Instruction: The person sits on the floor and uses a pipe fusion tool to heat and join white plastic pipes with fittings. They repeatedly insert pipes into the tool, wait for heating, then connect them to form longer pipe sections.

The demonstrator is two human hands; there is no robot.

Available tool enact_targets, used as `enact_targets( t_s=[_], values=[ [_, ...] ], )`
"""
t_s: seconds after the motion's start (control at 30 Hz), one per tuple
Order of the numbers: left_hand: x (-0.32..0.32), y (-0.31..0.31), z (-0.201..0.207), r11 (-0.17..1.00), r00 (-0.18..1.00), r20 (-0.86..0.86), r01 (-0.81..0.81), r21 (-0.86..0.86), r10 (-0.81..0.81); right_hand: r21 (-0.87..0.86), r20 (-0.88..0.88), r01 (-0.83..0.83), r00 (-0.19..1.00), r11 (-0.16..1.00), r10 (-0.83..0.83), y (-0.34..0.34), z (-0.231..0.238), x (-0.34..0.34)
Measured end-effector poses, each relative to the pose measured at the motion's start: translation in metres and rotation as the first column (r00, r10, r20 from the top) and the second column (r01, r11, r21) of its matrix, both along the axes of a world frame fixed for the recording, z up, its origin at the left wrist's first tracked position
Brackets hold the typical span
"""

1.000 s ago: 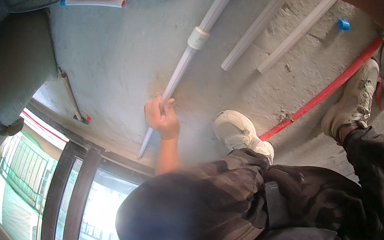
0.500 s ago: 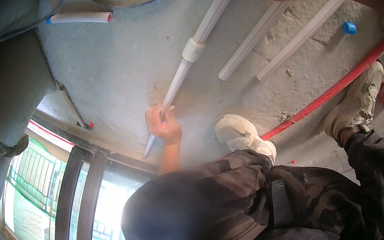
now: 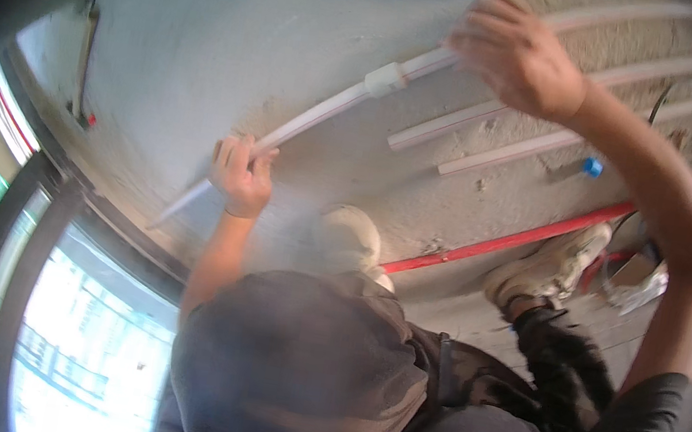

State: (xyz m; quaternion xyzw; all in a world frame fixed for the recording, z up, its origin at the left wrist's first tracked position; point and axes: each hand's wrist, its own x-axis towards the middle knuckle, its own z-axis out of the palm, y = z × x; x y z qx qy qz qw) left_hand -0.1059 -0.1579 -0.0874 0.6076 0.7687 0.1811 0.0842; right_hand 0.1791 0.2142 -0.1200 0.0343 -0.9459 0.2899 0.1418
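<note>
A long white plastic pipe (image 3: 326,112) with a red stripe slants across the concrete, with a wider white coupling (image 3: 384,80) around it between my hands. My left hand (image 3: 240,175) is closed around the pipe's lower left part, and a thin end sticks out beyond my fingers. Farther up, past the coupling, my right hand (image 3: 517,58) bends over the same pipe. Its fingers are curled and somewhat blurred, partly hiding the pipe beneath them. Two more striped white pipes lie alongside, the middle pipe (image 3: 448,128) and the nearer pipe (image 3: 507,153).
A red pipe (image 3: 513,234) runs past my left shoe (image 3: 347,239) and right shoe (image 3: 553,265). A small blue fitting (image 3: 591,167) lies near the white pipes. Clear plastic wrapping (image 3: 641,289) is at the right. A dark window frame (image 3: 46,216) stands at the lower left.
The view has swung, so the pipes now slant more flatly. My right hand and arm have come fully into view over the pipe; my left hand still grips its lower part.
</note>
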Motion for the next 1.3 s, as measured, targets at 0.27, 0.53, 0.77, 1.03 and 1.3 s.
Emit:
enact_targets(
  t_s=[0.27, 0.53, 0.77, 1.03, 1.3],
  values=[
    [0.009, 0.019, 0.009, 0.994, 0.993, 0.064, -0.101, 0.027, 0.1, -0.086, 0.106, 0.129, 0.987, 0.988, -0.12, -0.043, 0.039, -0.039],
    [0.011, 0.018, 0.013, 0.99, 0.988, 0.075, -0.138, 0.035, 0.135, -0.158, 0.28, 0.191, 0.949, 0.969, -0.142, -0.04, 0.049, -0.042],
    [0.01, 0.02, 0.013, 0.99, 0.991, 0.051, -0.125, 0.061, 0.122, -0.215, 0.372, 0.171, 0.925, 0.961, -0.082, -0.04, 0.056, -0.053],
    [0.01, 0.016, 0.014, 0.992, 0.992, 0.072, -0.111, 0.059, 0.107, -0.199, 0.299, 0.212, 0.943, 0.957, -0.147, -0.049, 0.056, -0.047],
    [0.011, 0.015, 0.015, 0.991, 0.992, 0.061, -0.116, 0.073, 0.111, -0.23, 0.338, 0.348, 0.904, 0.909, -0.26, -0.07, 0.064, -0.045]
  ],
)
